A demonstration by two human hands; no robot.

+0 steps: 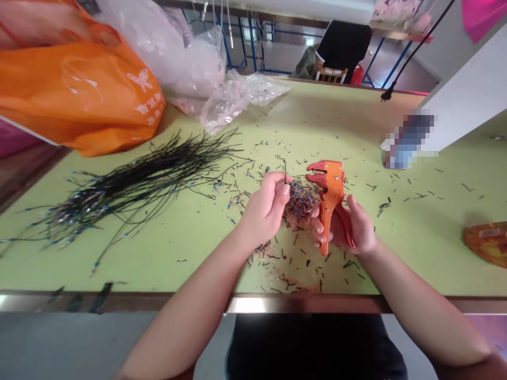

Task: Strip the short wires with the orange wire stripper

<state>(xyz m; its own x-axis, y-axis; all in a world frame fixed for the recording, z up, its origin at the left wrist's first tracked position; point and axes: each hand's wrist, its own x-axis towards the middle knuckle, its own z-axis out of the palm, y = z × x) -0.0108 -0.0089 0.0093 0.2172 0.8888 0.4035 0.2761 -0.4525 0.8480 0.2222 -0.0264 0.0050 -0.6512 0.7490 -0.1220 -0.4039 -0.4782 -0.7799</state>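
Observation:
An orange and red wire stripper (332,192) stands upright in my right hand (350,229), its jaws pointing left and apart. My left hand (267,208) is closed in a pinch on a short black wire (285,170), just left of the stripper's jaws. Between and behind the hands sits a tangled heap of wire scraps (299,208) with blue bits and copper strands. A big bundle of long black wires (146,177) with blue ends lies on the green table (158,269) to the left.
Behind the bundle stand an orange bag (87,95) and clear plastic bags (233,97). Black insulation bits are scattered around the hands. An orange packet (487,243) lies at the right edge. A plug (387,94) hangs at the back right, near a white panel (455,100).

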